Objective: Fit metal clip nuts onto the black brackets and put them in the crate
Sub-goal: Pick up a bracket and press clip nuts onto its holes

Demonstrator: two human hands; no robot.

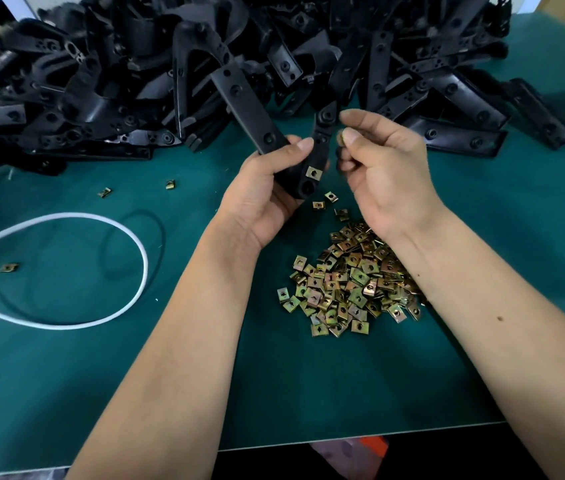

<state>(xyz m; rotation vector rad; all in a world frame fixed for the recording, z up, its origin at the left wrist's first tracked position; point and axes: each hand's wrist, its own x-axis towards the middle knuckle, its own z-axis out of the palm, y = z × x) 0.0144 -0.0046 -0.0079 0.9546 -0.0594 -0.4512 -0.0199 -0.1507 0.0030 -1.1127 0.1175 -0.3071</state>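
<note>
**One nut on, the next one pinched just right of the bracket's arm**

One clip nut (313, 172) already sits on the near end of the black bracket (308, 157) you hold, just above an open hole, and now your attention goes to the far end. Your left hand (267, 188) wraps the bracket's near end, thumb pressed across its front, fingers curled behind. The bracket forks into two arms: a long one (243, 105) running up and left, and a shorter one (324, 123) standing almost straight up toward the far pile, its rounded tip carrying a hole.

Your right hand (378, 161) hovers just right of that shorter arm, thumb and forefinger pressed together on a second clip nut (340, 137). Only a sliver of brass shows between them, so which way its open mouth faces I can't tell. That nut sits level with the upper part of the short arm and close beside it, not touching.

So the move, as I read it, goes leftward: the arm's long axis runs near to far, and your right hand is the nearer one to its tip.

The loose nuts (350, 282) lie heaped on the green mat (66, 375) below your right wrist. The spare brackets (135, 81) tower along the far side. No crate in view.
</note>
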